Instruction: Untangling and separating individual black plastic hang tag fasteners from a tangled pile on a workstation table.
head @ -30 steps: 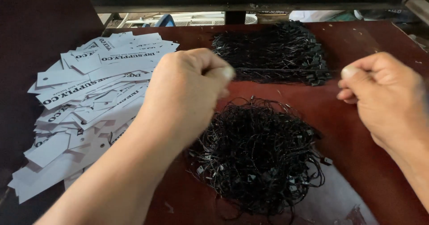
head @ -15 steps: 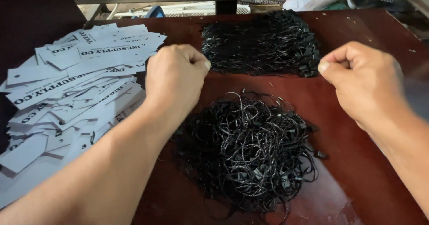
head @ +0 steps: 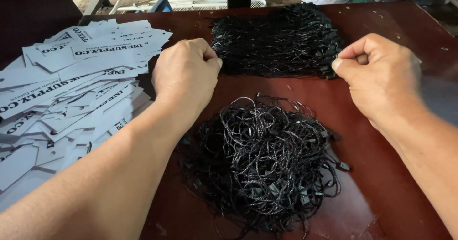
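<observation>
Both hands, left hand [head: 185,75] and right hand [head: 379,75], are fisted, pinching the far bundle of black cords [head: 276,40].

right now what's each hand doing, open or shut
Left hand: shut in a fist by the cord bundle; anything pinched cannot be told.
Right hand: shut, fingertips pinched; what it holds cannot be told.

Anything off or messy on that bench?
Nothing damaged. The near heap of black cords is a loose tangle, unlike the tidy bundle behind it. The white tags lie fanned untidily at left. Both hands, left hand and right hand, are pinched shut.
</observation>
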